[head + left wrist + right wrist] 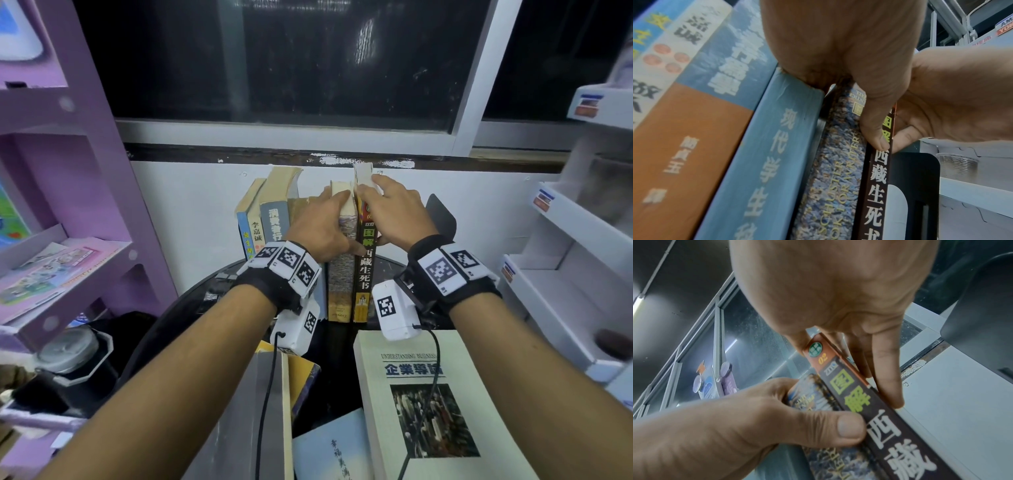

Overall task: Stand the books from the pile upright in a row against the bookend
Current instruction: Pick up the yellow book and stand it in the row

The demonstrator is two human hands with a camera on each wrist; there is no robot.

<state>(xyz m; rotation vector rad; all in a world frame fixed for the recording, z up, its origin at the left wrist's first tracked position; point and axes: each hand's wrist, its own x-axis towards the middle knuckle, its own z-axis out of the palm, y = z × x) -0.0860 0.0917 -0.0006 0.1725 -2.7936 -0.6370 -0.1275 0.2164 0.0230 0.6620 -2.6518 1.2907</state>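
Nearest the camera, a cream textbook [428, 394] lies flat on the dark table [191, 301], part of the loose pile with a pale blue booklet [329, 448] and more books to its left. Beyond it, both hands are up at the row of upright books. Left hand [318, 229] wraps over the top of the speckled book [340, 284], thumb down its spine, fingers curled around it. Right hand [390, 212] pinches the dark-spined book [364, 274] just beside it, thumb on one cover, fingers down the other side. Those two books stand upright, touching each other, between the hands. Black bookend [442, 216] rises just right of the dark-spined book, behind the right wrist. Left of the speckled one, a light blue book [760, 162] and several others lean slightly in the row.
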